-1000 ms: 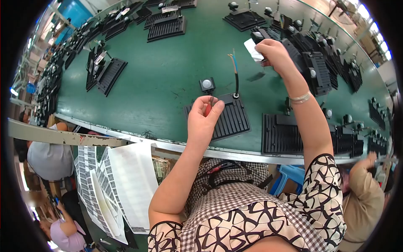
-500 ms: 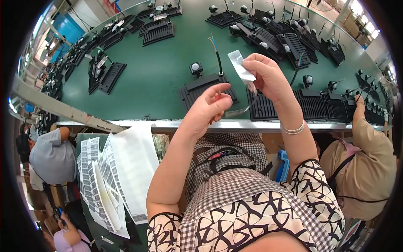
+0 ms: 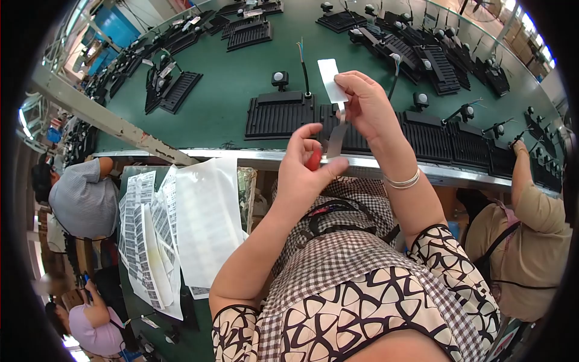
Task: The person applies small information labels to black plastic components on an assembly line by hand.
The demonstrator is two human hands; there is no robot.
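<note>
My right hand (image 3: pixel 369 105) is closed, thumb and fingers pinching a silvery-white label (image 3: pixel 330 79). A narrow, curled shiny strip (image 3: pixel 338 140) trails below it towards my left hand (image 3: pixel 304 163). There the index finger and thumb are apart, while the other fingers curl round a small red object (image 3: pixel 313 159), mostly hidden. Just beyond the hands lies a black finned floodlight (image 3: pixel 280 117), a round white sensor (image 3: pixel 278 78) at its top and a cable (image 3: pixel 304 71) with bare-coloured wires standing up. Another finned housing (image 3: pixel 356 142) lies behind the strip, partly covered by my hands.
More black floodlights (image 3: pixel 437 69) cover the green table (image 3: pixel 229 84) at the back and along the right. Printed label sheets (image 3: pixel 142 241) and a white sheet (image 3: pixel 208 223) lie to my left. A co-worker's hand (image 3: pixel 518 146) touches a housing at right; other people sit at left.
The view has shifted. My right hand has lifted the label slightly, and the label is more upright. My left thumb has spread away from the fingers, showing more of the red object.
</note>
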